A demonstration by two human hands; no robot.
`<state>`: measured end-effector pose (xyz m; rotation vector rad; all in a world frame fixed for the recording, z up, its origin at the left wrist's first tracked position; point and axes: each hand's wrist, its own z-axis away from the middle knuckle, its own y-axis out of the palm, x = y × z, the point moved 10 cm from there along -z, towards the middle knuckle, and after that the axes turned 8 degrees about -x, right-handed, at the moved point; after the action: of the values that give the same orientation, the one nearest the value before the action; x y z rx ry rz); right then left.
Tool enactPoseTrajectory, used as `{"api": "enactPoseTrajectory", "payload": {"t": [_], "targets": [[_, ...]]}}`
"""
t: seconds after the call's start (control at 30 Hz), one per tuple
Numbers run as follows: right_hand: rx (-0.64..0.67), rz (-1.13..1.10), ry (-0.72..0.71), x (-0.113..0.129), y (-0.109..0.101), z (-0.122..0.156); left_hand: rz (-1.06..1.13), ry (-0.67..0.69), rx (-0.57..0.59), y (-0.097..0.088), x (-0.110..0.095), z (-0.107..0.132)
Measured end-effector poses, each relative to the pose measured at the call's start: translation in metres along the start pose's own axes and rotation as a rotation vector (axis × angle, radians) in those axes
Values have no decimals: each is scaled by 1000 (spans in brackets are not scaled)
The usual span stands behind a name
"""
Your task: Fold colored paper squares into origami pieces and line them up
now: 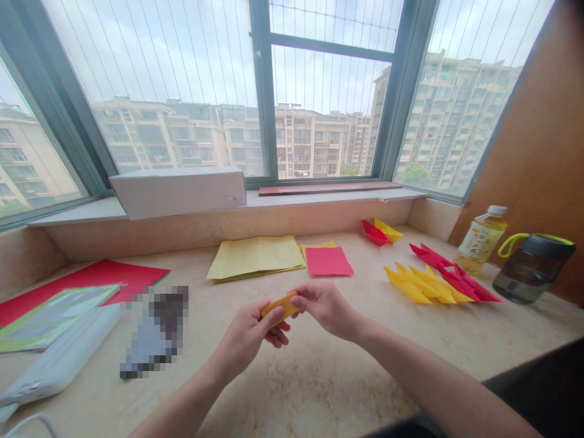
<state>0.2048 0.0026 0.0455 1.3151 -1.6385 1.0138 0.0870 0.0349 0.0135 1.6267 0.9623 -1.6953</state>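
Observation:
Between my two hands is a small folded piece of yellow paper (283, 306), held a little above the stone counter. My left hand (259, 325) grips its left end, thumb on top and fingers underneath. The right end is pinched by the thumb and fingers of my right hand (322, 306). Just beyond my hands lies a red paper square (329, 261), partly over a yellow sheet. Larger pale yellow sheets (255, 257) are stacked to its left. On the right sit several folded yellow paper boats (426, 285) and red paper boats (451, 274).
One more red boat (375, 232) touches a yellow boat (387, 231) at the back. A drink bottle (481, 240) and a dark cup (533, 267) stand far right. Red sheets (104, 274), a white device (64, 359) and a pixelated item (157, 331) lie left. A white box (180, 191) rests on the sill.

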Motion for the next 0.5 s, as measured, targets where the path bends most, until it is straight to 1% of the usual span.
{"api": "enactPoseTrajectory", "payload": {"t": [0.17, 0.27, 0.3, 0.37, 0.43, 0.5], "targets": [[-43, 22, -3, 3, -1, -2, -6, 40, -12, 1, -7, 2], [-62, 1, -15, 3, -3, -2, 28, 63, -81, -6, -10, 1], [-59, 23, -47, 5, -3, -2, 44, 68, -107, -9, -10, -1], [-4, 122, -164, 13, 0, 0, 69, 65, -143, -16, -8, -3], [80, 232, -289, 21, 7, 4, 77, 42, -152, -20, -5, -6], [115, 292, -344, 23, 11, 6, 82, 9, -146, -21, -1, -6]]}}
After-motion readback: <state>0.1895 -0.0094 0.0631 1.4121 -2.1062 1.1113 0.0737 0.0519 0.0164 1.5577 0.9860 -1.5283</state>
